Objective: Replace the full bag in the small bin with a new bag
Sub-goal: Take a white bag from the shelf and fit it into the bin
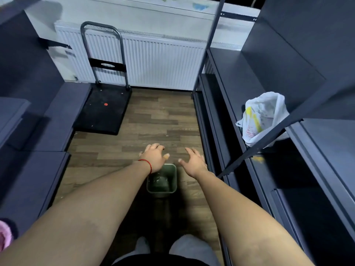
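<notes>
A small green bin (161,189) stands on the wooden floor between my outstretched arms, with what looks like a clear bag or liner crumpled inside it. My left hand (154,158), with a red thread at the wrist, hovers over the bin's far left corner, fingers spread and empty. My right hand (193,161) hovers just right of the bin's far edge, also open and holding nothing. A full white plastic bag (261,120) with yellow and red print sits on a dark shelf at the right.
Dark metal shelving (240,77) lines the right side, and dark units (28,131) stand at the left. A black platform trolley (104,110) with an upright handle sits ahead, in front of a white radiator (157,62). My feet show at the bottom.
</notes>
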A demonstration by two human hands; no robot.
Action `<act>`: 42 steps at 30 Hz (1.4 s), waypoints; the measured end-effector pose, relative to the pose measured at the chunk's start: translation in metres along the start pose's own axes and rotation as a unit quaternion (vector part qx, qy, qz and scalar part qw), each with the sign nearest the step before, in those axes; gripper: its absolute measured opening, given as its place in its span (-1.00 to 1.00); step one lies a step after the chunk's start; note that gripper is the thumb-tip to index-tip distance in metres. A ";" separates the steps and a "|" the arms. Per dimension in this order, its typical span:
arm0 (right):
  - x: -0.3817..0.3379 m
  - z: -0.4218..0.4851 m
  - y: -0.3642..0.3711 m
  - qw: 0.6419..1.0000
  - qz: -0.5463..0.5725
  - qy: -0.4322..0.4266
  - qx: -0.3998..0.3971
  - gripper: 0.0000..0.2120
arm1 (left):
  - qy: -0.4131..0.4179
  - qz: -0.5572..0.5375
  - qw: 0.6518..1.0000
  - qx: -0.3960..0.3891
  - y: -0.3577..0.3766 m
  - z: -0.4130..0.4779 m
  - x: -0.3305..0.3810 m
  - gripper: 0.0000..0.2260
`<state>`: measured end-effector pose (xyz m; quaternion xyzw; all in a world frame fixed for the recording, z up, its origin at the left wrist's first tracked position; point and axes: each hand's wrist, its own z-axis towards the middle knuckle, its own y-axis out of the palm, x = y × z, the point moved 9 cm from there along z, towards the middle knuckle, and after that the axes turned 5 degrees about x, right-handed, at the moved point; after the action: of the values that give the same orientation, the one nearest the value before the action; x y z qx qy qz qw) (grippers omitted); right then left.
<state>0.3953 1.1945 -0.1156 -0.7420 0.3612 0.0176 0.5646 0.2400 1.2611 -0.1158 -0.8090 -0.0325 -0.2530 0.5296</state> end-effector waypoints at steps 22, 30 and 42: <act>0.130 0.211 -0.183 0.989 -0.035 0.088 0.113 -0.44 | 0.021 -0.019 0.998 -0.059 0.033 0.180 0.147 -0.52; 0.223 0.270 -0.266 0.935 -0.023 0.295 0.195 -0.50 | 0.008 0.008 0.995 -0.097 0.084 0.227 0.159 -0.53; 0.277 0.303 -0.261 0.914 -0.044 0.350 0.201 -0.26 | 0.048 -0.011 0.995 -0.090 0.105 0.267 0.203 -0.49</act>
<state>0.8606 1.3359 -0.1305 -0.5869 0.4988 -0.3406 0.5392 0.5500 1.4044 -0.1974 -0.8399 0.0069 -0.2988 0.4531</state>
